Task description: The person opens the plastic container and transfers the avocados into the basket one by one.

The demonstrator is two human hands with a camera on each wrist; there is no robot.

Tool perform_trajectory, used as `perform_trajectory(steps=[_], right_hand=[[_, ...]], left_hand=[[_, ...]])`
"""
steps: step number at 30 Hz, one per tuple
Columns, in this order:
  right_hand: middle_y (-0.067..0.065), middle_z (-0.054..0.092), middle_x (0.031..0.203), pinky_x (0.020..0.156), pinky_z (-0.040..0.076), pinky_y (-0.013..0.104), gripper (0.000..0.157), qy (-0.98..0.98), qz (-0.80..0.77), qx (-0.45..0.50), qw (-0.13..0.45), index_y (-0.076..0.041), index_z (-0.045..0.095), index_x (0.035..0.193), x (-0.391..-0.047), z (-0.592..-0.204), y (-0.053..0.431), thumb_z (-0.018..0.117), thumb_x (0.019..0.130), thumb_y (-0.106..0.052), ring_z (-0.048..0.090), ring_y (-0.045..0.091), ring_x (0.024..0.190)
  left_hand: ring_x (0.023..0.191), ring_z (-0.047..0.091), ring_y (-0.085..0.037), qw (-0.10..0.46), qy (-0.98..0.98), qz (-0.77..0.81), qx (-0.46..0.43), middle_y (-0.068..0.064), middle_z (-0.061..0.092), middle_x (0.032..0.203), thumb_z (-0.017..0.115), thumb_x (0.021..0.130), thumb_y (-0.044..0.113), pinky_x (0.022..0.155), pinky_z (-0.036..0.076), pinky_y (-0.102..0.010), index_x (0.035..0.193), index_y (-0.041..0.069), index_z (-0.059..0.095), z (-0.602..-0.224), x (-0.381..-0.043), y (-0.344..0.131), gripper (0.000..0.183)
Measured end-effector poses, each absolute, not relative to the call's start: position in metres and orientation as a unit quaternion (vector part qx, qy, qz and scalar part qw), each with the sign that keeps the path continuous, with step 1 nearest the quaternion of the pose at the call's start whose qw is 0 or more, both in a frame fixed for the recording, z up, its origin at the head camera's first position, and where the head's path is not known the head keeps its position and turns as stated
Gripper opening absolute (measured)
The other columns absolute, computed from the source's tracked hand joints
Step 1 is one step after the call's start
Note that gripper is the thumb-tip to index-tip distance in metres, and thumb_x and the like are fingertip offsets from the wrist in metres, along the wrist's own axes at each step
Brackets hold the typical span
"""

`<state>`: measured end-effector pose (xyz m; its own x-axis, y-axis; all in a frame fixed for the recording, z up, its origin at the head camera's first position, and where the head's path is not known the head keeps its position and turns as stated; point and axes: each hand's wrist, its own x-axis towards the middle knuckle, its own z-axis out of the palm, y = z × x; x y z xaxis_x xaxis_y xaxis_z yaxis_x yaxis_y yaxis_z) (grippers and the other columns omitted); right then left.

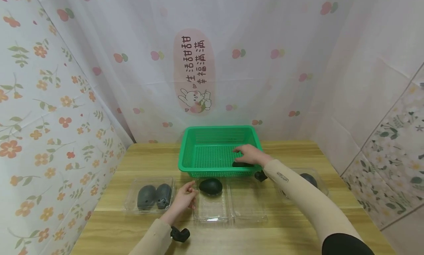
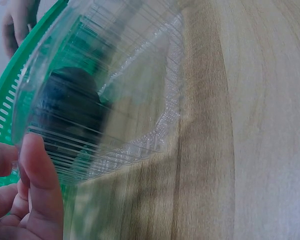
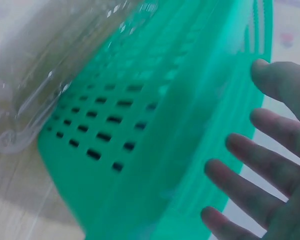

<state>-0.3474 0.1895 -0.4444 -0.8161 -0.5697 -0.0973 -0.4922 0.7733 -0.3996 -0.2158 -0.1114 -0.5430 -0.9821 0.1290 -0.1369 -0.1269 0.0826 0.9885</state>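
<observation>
In the head view my left hand [image 1: 185,199] is at the left edge of a clear plastic clamshell box [image 1: 212,212], lid laid back to the right. The left wrist view shows its thumb and a finger pinching the box's rim. One dark green avocado [image 1: 210,187] lies at the far end of this box. My right hand [image 1: 250,154] hangs over the right part of a green plastic basket [image 1: 184,156], fingers apart and holding nothing in the right wrist view. Below it in the basket shows a black thing [image 1: 243,164], partly hidden by the front rim.
At the left stands a closed clear box [image 1: 132,203] with two dark avocados [image 1: 147,197]. Another clear box [image 1: 322,181] with a dark avocado [image 1: 309,179] is partly behind the right forearm. A patterned curtain [image 1: 232,82] hangs behind the wooden table [image 1: 112,225].
</observation>
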Motion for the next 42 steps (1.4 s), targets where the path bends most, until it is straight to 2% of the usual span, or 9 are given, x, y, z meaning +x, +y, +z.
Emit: perform_trajectory(steps=[9,15,28,31,35,42], right_hand=[[0.009,0.059,0.129,0.095,0.048,0.043,0.042,0.924,-0.156,-0.347,0.040,-0.009,0.060,0.130,-0.309,-0.425,0.161,0.065,0.093,-0.029,0.055,0.027,0.119],[0.006,0.060,0.129,0.095,0.049,0.038,0.042,0.913,-0.146,-0.381,0.023,-0.010,0.062,0.128,-0.286,-0.423,0.143,0.066,0.092,-0.032,0.055,0.022,0.119],[0.004,0.060,0.125,0.087,0.053,0.034,0.041,0.888,-0.130,-0.439,0.044,-0.011,0.063,0.126,-0.252,-0.434,0.111,0.067,0.091,-0.033,0.060,0.019,0.109],[0.005,0.060,0.122,0.090,0.051,0.034,0.041,0.883,-0.125,-0.452,0.035,-0.009,0.064,0.124,-0.249,-0.442,0.106,0.068,0.090,-0.031,0.058,0.021,0.112],[0.006,0.059,0.120,0.088,0.052,0.033,0.042,0.878,-0.118,-0.462,0.021,-0.008,0.063,0.124,-0.247,-0.454,0.101,0.071,0.088,-0.027,0.057,0.022,0.110],[0.006,0.055,0.132,0.093,0.050,0.034,0.047,0.897,-0.086,-0.431,0.042,-0.013,0.062,0.128,-0.245,-0.468,0.095,0.072,0.086,-0.030,0.053,0.022,0.120]], left_hand=[[0.058,0.049,-0.012,0.090,0.731,0.676,0.001,-0.004,0.043,0.088,0.055,0.095,0.001,0.043,0.047,-0.023,0.141,-0.012,0.035,-0.544,-0.215,-0.114,0.052],[0.059,0.048,-0.012,0.094,0.727,0.680,0.000,-0.004,0.042,0.088,0.055,0.095,0.001,0.042,0.047,-0.023,0.142,-0.012,0.035,-0.544,-0.214,-0.114,0.053],[0.057,0.049,-0.012,0.095,0.732,0.675,-0.001,-0.003,0.043,0.087,0.055,0.095,0.002,0.042,0.047,-0.023,0.142,-0.012,0.034,-0.545,-0.216,-0.113,0.053],[0.058,0.049,-0.013,0.098,0.731,0.676,0.002,-0.004,0.043,0.088,0.054,0.096,0.001,0.042,0.047,-0.023,0.142,-0.014,0.033,-0.542,-0.215,-0.112,0.053],[0.060,0.049,-0.014,0.104,0.728,0.677,0.010,-0.006,0.043,0.087,0.052,0.096,-0.001,0.044,0.048,-0.025,0.141,-0.016,0.032,-0.528,-0.209,-0.111,0.051],[0.059,0.048,-0.012,0.094,0.727,0.680,0.020,-0.006,0.043,0.088,0.052,0.096,-0.001,0.044,0.048,-0.024,0.139,-0.018,0.032,-0.511,-0.200,-0.109,0.051]])
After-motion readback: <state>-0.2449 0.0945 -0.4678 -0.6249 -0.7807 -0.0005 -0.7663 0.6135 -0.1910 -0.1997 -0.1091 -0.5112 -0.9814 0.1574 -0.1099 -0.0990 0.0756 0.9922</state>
